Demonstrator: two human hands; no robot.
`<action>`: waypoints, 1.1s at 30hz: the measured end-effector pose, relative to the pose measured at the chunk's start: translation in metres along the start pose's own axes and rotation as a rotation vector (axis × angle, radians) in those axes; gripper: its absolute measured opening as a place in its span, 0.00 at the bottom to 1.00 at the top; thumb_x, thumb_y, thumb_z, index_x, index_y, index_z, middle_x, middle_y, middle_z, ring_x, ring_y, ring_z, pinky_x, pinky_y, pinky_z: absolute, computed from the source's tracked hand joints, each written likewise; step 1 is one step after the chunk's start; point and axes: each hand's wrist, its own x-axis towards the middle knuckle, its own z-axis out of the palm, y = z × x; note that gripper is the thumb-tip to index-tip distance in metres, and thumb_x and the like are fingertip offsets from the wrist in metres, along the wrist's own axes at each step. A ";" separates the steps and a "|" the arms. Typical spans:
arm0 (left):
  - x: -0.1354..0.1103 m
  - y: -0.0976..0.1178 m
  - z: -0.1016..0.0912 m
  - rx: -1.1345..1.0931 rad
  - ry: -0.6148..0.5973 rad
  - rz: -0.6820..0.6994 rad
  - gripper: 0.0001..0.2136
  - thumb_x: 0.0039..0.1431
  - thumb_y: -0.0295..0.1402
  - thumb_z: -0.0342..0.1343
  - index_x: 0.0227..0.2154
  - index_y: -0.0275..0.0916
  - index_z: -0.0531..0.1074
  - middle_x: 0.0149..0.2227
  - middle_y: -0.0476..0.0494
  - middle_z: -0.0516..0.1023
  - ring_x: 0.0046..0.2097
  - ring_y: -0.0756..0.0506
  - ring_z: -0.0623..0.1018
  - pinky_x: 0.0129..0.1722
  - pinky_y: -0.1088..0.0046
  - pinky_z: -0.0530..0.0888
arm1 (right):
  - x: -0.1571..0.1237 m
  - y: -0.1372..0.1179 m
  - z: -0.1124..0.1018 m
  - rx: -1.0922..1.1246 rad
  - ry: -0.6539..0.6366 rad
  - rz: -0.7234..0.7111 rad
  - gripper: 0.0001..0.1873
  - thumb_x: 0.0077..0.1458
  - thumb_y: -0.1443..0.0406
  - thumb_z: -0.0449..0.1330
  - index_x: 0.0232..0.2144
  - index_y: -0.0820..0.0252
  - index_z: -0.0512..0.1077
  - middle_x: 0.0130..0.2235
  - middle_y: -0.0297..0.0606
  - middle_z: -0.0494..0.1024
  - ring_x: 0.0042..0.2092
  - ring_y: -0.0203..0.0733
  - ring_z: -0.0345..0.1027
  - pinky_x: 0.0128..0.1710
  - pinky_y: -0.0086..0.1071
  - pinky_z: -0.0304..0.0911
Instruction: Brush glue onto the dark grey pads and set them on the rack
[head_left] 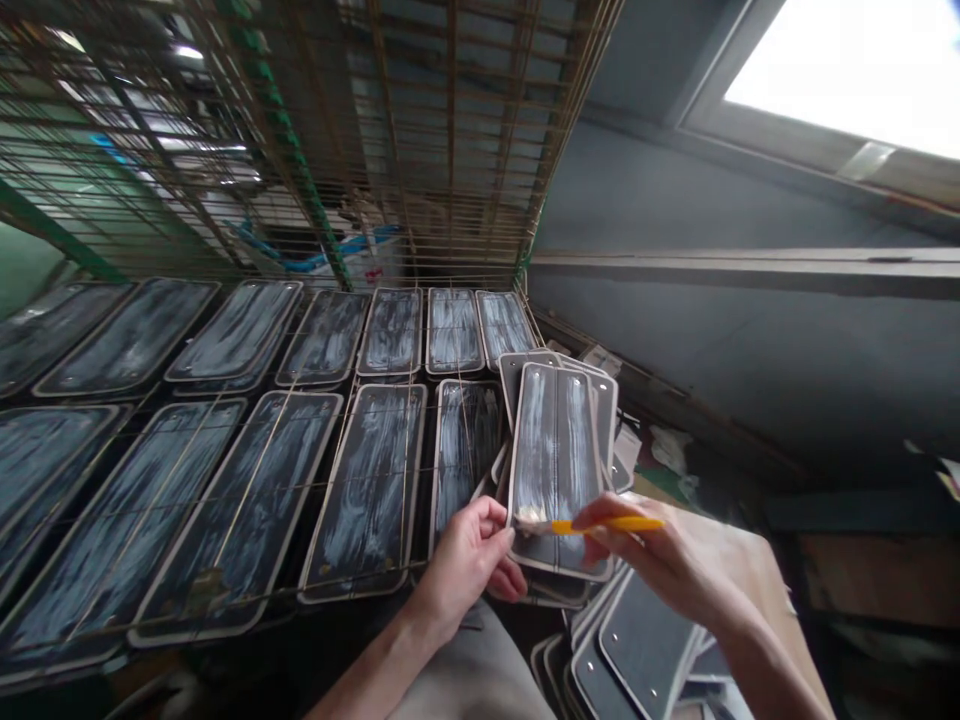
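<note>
A dark rectangular panel with rounded corners and a pale rim lies on top of a stack of similar panels, streaked with whitish coating. My left hand pinches its lower left edge between thumb and fingers. In my right hand is a paintbrush with a yellow handle, held nearly level. Its pale bristles touch the panel's lower left part, close to my left fingertips. The panel's lower end shows less coating than the middle.
Coated panels lie in two rows on a wire rack at left. More wire shelving rises behind. Loose panels are piled at lower right beside a wooden board. A grey wall and a bright window are at right.
</note>
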 end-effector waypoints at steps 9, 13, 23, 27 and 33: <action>0.004 -0.006 -0.003 0.058 0.018 0.046 0.13 0.56 0.41 0.55 0.35 0.37 0.61 0.22 0.54 0.69 0.17 0.51 0.73 0.14 0.79 0.68 | 0.020 0.032 -0.024 0.191 0.199 -0.003 0.17 0.67 0.55 0.51 0.41 0.64 0.69 0.27 0.38 0.76 0.27 0.39 0.72 0.29 0.29 0.69; 0.005 -0.006 -0.004 0.072 0.013 0.056 0.13 0.56 0.40 0.56 0.35 0.38 0.61 0.24 0.53 0.69 0.17 0.52 0.72 0.14 0.80 0.67 | 0.062 0.060 -0.052 0.046 0.467 -0.089 0.19 0.65 0.53 0.52 0.37 0.64 0.71 0.28 0.39 0.76 0.26 0.40 0.73 0.27 0.30 0.70; 0.003 -0.008 0.002 0.058 0.065 0.055 0.10 0.58 0.38 0.54 0.34 0.37 0.62 0.22 0.54 0.69 0.17 0.52 0.72 0.14 0.81 0.67 | 0.116 0.071 -0.062 -0.526 0.538 -0.219 0.15 0.67 0.56 0.48 0.44 0.58 0.69 0.31 0.36 0.77 0.33 0.43 0.73 0.34 0.33 0.66; 0.000 -0.007 0.004 0.035 0.087 0.051 0.10 0.58 0.38 0.54 0.34 0.37 0.61 0.23 0.54 0.69 0.18 0.52 0.73 0.15 0.81 0.67 | 0.082 0.056 -0.046 -0.552 0.329 -0.206 0.14 0.67 0.58 0.48 0.44 0.58 0.69 0.33 0.37 0.77 0.32 0.41 0.73 0.32 0.31 0.63; 0.000 -0.005 0.005 0.003 0.083 0.041 0.12 0.56 0.39 0.55 0.34 0.37 0.61 0.24 0.53 0.69 0.18 0.52 0.73 0.14 0.80 0.67 | 0.031 0.024 -0.052 -0.140 0.102 -0.089 0.14 0.68 0.58 0.47 0.42 0.59 0.69 0.29 0.34 0.75 0.29 0.37 0.73 0.30 0.27 0.67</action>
